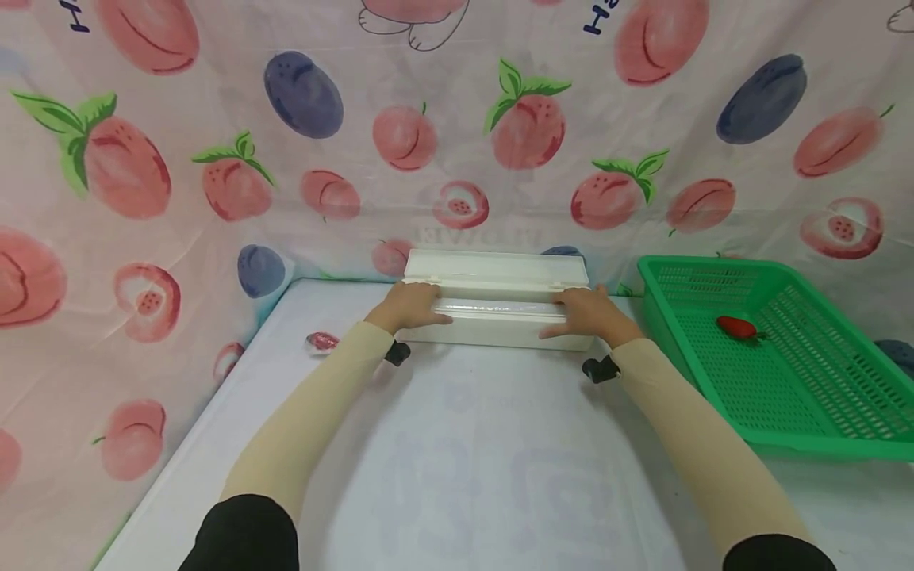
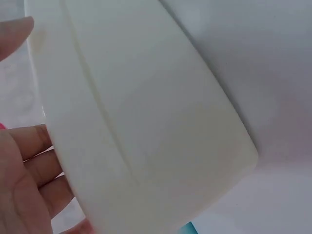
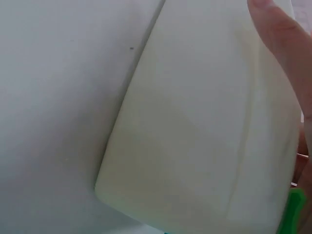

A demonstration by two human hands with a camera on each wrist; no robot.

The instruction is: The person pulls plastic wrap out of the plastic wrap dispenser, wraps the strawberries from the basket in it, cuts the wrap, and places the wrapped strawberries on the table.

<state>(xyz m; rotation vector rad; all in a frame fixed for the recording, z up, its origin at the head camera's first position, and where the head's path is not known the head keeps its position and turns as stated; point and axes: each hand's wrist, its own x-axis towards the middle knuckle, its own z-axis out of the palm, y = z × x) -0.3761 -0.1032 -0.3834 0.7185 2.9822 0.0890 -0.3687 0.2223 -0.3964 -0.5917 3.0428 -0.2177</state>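
A long white cling film dispenser (image 1: 493, 333) stands at the back of the table, its lid (image 1: 496, 266) raised and leaning back. Clear film (image 1: 496, 307) shows in the slot along its top. The left hand (image 1: 409, 308) grips the left end, thumb toward the front and fingers on the far side. At the right end, the right hand (image 1: 593, 313) holds it the same way. In the left wrist view the smooth end of the dispenser (image 2: 156, 112) fills most of the picture; the right wrist view shows its other end (image 3: 195, 122), with the thumb across the upper edge.
To the right sits a green plastic basket (image 1: 703, 381) with a red pepper (image 1: 737, 327) inside. A small wrapped red item (image 1: 323, 342) lies left of the left wrist. Behind the white table (image 1: 485, 460) hangs a fruit-print cloth (image 1: 457, 95).
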